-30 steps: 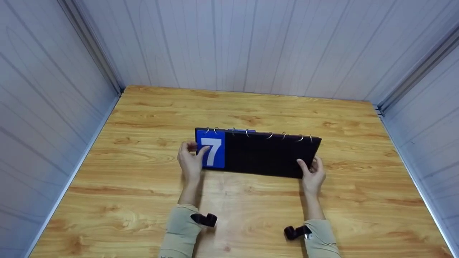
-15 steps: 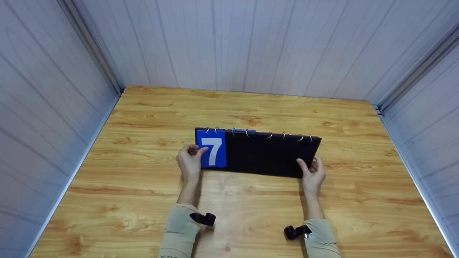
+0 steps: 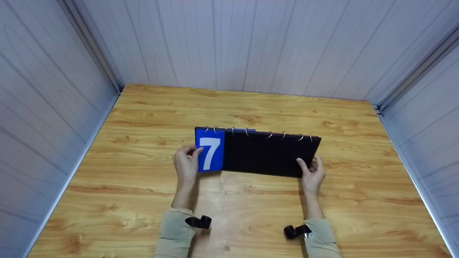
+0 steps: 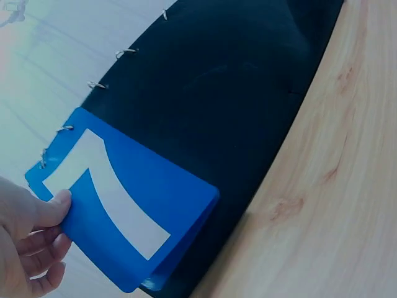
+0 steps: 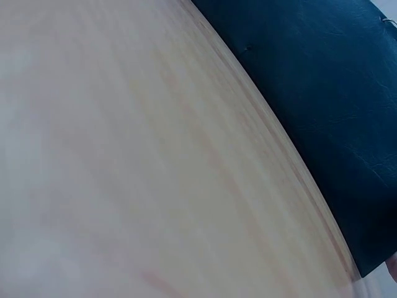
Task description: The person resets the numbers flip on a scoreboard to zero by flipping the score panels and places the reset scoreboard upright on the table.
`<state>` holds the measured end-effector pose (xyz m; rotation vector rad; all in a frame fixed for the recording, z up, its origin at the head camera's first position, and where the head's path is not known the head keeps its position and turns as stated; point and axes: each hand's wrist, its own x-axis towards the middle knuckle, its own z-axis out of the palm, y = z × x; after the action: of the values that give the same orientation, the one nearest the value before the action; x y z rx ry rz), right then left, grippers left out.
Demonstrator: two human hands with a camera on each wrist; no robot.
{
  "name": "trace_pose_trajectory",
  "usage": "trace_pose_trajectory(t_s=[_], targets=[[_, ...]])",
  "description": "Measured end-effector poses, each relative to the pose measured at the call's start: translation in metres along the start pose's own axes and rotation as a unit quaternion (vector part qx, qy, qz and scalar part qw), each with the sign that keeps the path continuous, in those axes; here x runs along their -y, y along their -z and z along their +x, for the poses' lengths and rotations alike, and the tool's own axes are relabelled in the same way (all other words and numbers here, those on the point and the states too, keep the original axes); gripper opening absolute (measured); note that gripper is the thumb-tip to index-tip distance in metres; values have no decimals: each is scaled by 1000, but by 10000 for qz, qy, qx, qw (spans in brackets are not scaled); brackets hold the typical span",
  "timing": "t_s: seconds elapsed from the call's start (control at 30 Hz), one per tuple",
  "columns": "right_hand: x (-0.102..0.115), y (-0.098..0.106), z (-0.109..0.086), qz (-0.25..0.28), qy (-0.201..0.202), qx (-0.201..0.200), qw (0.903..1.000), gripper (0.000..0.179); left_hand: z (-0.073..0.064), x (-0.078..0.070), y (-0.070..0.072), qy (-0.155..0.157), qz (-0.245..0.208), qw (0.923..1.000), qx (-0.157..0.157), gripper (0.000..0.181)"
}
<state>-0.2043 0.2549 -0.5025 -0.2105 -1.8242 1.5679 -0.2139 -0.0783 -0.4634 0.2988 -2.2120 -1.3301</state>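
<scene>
A black flip scoreboard (image 3: 263,154) with metal rings along its top edge stands tilted on the table. At its left end hangs a blue number card (image 3: 217,154) bearing a white 7. My left hand (image 3: 186,165) pinches that card's left edge between thumb and fingers. In the left wrist view, the card (image 4: 180,180) is lifted off the board, with more blue showing beneath it. My right hand (image 3: 313,177) grips the board's lower right edge, thumb in front and fingers behind. Only a sliver of that hand shows in the right wrist view.
The wooden table (image 3: 251,215) reaches to pale panelled walls (image 3: 229,46) at the back and both sides. A bit of blue (image 3: 242,129) shows behind the board's top edge. Black wrist mounts (image 3: 199,222) sit on both sleeves.
My left hand has shifted slightly left and toward me, and the 7 card's lower edge has swung out from the board. The right hand and the board have stayed in place.
</scene>
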Motion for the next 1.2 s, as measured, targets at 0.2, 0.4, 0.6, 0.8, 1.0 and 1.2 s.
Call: trace_pose_trajectory(t_s=[0.2, 0.4, 0.6, 0.8, 1.0, 1.2], targets=[[1, 0, 0, -67, -1, -16, 10000, 33, -3, -9, 10, 193, 29, 9991, 380, 15], [3, 1, -1, -192, -56, -36, 9998, 33, -8, -17, 21, 265, -732, 9951, 603, 18], [3, 1, -2, -251, -58, -65, 9996, 32, -7, -23, 34, 634, -1667, 9801, 872, 20], [3, 2, -2, -213, -79, -97, 9997, 32, 9, -9, 34, 1051, -3352, 9286, 1194, 21], [3, 1, -1, -219, -143, -86, 9996, 32, 25, -3, 31, 986, -3781, 9112, 1302, 27], [2, 2, -1, -336, -97, -61, 9994, 32, 23, -53, 53, 601, -3555, 9202, 1528, 18]])
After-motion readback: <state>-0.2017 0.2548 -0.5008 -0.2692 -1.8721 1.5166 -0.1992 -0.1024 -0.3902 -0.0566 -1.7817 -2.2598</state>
